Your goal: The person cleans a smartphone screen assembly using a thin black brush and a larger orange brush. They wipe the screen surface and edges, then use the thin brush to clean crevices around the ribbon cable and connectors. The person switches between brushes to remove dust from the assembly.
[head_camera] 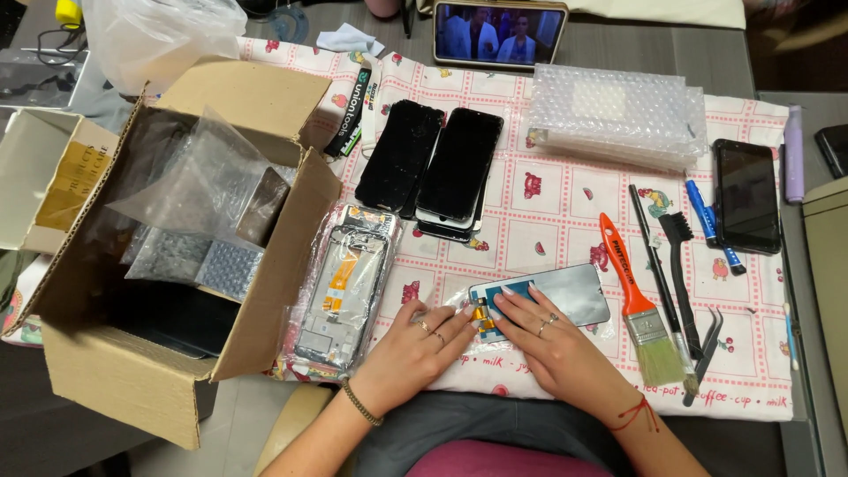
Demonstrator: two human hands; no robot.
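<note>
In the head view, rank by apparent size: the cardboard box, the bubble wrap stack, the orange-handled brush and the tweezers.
1. Cardboard box, by far the largest, though also nearest the camera.
2. Bubble wrap stack.
3. Orange-handled brush.
4. Tweezers, smallest.
</note>
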